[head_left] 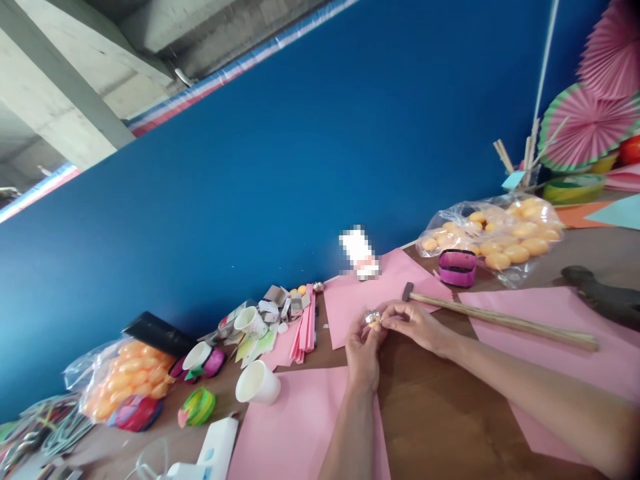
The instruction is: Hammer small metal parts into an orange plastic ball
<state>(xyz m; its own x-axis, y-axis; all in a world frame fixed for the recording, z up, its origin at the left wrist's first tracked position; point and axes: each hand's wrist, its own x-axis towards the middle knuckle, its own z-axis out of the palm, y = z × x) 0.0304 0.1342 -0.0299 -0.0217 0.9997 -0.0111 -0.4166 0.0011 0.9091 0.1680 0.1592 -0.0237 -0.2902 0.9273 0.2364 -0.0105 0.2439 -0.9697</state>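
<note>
Left bag: clear plastic, full of orange balls.
White cup: at a corner of a pink sheet.
Left hand: fingers curled, cradling a foil-covered ball.
Ball's place: between both hands, above the brown table.
Right hand: thumb and forefinger pinching the ball's edge.
Hammer: lying just beyond the right hand.
</note>
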